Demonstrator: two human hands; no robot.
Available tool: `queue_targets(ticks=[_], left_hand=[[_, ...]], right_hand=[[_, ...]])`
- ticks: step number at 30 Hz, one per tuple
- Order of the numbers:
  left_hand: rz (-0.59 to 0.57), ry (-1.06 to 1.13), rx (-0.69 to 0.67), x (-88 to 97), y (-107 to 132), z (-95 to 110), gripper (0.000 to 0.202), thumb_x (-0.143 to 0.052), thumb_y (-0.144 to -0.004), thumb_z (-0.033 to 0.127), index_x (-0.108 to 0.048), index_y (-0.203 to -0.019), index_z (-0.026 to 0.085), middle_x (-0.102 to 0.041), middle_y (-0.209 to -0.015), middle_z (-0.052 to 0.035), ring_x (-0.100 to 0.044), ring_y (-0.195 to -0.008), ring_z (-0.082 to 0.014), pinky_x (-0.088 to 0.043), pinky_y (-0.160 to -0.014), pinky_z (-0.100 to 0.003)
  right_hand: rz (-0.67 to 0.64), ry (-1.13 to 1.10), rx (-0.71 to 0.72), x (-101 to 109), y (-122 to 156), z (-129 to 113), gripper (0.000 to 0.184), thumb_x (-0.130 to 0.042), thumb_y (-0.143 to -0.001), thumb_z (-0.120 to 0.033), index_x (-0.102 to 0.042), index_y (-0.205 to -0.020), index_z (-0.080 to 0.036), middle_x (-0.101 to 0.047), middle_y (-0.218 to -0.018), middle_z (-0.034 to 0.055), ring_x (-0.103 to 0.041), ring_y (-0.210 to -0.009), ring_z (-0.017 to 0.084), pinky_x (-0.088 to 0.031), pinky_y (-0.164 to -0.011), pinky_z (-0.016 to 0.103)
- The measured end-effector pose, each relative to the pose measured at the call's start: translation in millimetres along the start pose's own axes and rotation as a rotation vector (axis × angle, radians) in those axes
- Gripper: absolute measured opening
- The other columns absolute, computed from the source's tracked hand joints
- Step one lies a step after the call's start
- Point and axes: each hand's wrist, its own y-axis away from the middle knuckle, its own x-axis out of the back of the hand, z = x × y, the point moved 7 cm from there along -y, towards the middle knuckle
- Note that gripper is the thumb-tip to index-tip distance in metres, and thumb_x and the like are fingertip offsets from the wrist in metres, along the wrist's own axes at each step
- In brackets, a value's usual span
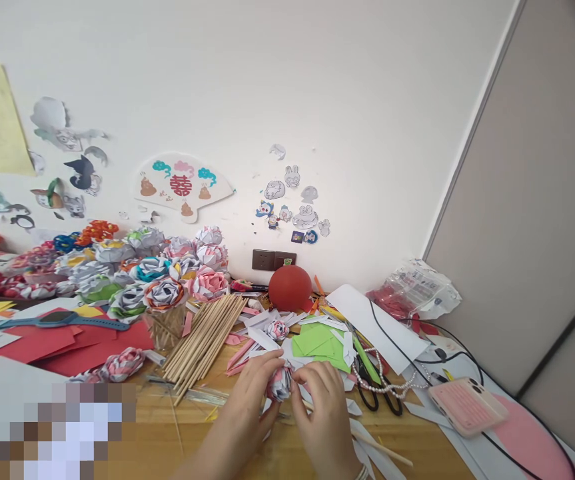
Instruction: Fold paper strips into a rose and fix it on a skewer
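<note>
A small folded paper flower (280, 385), white with some pink, is held between my two hands over the wooden table. My left hand (254, 387) wraps round its left side, fingers over the top and thumb below. From the right, my right hand (320, 400) pinches the flower's edge between thumb and fingertips. A thin wooden stick (384, 448) runs out to the lower right from under my right hand; whether it joins the flower is hidden. Just beyond my hands lie another pink-and-white paper flower (278, 329) and green paper sheets (320, 343).
Bunched paper roses (147, 293) fill the back left. Left of my hands lie wooden sticks (207, 343), red paper (87, 343) and a blue watch (57, 319). A red ball (290, 288) sits by the wall. Scissors (392, 400), beads, cables and a pink phone (467, 407) are rightward.
</note>
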Motion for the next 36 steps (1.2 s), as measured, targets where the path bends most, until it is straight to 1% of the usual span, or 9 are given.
queue_targets(ticks=[3,8,13,19,22,26,28,33,36], left_hand=[[0.006,0.011,0.019,0.9,-1,-1,0.052,-0.048,-0.071,0.002,-0.045,-0.117,0.027,-0.056,-0.121,-0.0085,-0.051,-0.115,-0.0235,-0.043,-0.095,-0.038],[-0.01,0.074,0.097,2.2,-2,-4,0.049,-0.049,-0.07,0.003,-0.047,-0.114,0.026,-0.057,-0.12,-0.0085,-0.052,-0.114,-0.0235,-0.045,-0.094,-0.038],[0.007,0.127,0.148,5.8,-5,-2,0.049,-0.05,-0.066,0.003,-0.05,-0.111,0.025,-0.06,-0.116,-0.0094,-0.054,-0.112,-0.0252,-0.044,-0.093,-0.041],[0.038,0.195,0.179,8.7,-5,-4,0.049,-0.054,-0.066,0.004,-0.053,-0.111,0.026,-0.062,-0.115,-0.0084,-0.056,-0.109,-0.0252,-0.047,-0.091,-0.038],[0.041,0.201,0.173,6.3,-2,-7,0.052,-0.054,-0.066,0.004,-0.052,-0.112,0.026,-0.062,-0.116,-0.0078,-0.055,-0.111,-0.0248,-0.046,-0.092,-0.038],[0.052,0.17,0.16,3.9,0,-9,0.051,-0.053,-0.066,0.003,-0.053,-0.112,0.026,-0.062,-0.116,-0.0077,-0.054,-0.112,-0.0245,-0.046,-0.093,-0.037],[0.058,0.148,0.159,4.0,0,-9,0.053,-0.053,-0.066,0.003,-0.052,-0.113,0.026,-0.061,-0.117,-0.0079,-0.055,-0.112,-0.0246,-0.046,-0.093,-0.037],[0.038,0.08,0.123,3.4,0,-7,0.053,-0.05,-0.066,0.002,-0.051,-0.114,0.025,-0.059,-0.12,-0.0098,-0.053,-0.113,-0.0263,-0.046,-0.093,-0.041],[0.041,0.052,0.08,3.7,0,-5,0.053,-0.049,-0.068,0.001,-0.05,-0.115,0.026,-0.059,-0.12,-0.0101,-0.053,-0.114,-0.0261,-0.046,-0.094,-0.041]], right_hand=[[-0.015,-0.121,-0.077,-3,-1,7,0.015,-0.044,-0.08,-0.007,-0.052,-0.077,-0.02,-0.056,-0.074,0.002,-0.053,-0.072,0.018,-0.042,-0.064,0.028],[-0.082,-0.387,-0.248,-12,-3,23,0.01,-0.049,-0.081,-0.014,-0.055,-0.075,-0.019,-0.058,-0.072,0.001,-0.056,-0.069,0.015,-0.046,-0.062,0.024],[0.012,-0.405,-0.256,-7,-2,25,0.009,-0.053,-0.079,-0.019,-0.057,-0.072,-0.019,-0.058,-0.068,0.0004,-0.055,-0.065,0.015,-0.046,-0.06,0.024],[-0.05,-0.535,-0.295,-19,-1,32,0.016,-0.05,-0.084,-0.026,-0.057,-0.073,-0.017,-0.059,-0.064,0.0,-0.056,-0.059,0.014,-0.046,-0.053,0.022],[-0.006,-0.388,-0.223,-13,-1,31,0.013,-0.049,-0.084,-0.023,-0.054,-0.073,-0.018,-0.056,-0.066,-0.0001,-0.055,-0.06,0.014,-0.045,-0.054,0.023],[0.059,-0.033,0.048,-2,0,14,0.009,-0.049,-0.083,-0.017,-0.054,-0.076,-0.02,-0.057,-0.07,0.0011,-0.053,-0.065,0.017,-0.04,-0.06,0.028],[0.074,0.08,0.135,0,2,9,0.006,-0.051,-0.083,-0.017,-0.055,-0.08,-0.021,-0.057,-0.07,0.0015,-0.052,-0.064,0.017,-0.037,-0.06,0.029],[0.105,0.21,0.215,0,4,3,0.004,-0.052,-0.083,-0.018,-0.055,-0.081,-0.02,-0.056,-0.067,0.0011,-0.052,-0.062,0.018,-0.033,-0.059,0.03],[0.115,0.234,0.224,-1,5,2,0.003,-0.052,-0.083,-0.018,-0.054,-0.082,-0.02,-0.056,-0.068,0.0017,-0.052,-0.063,0.019,-0.032,-0.061,0.031]])
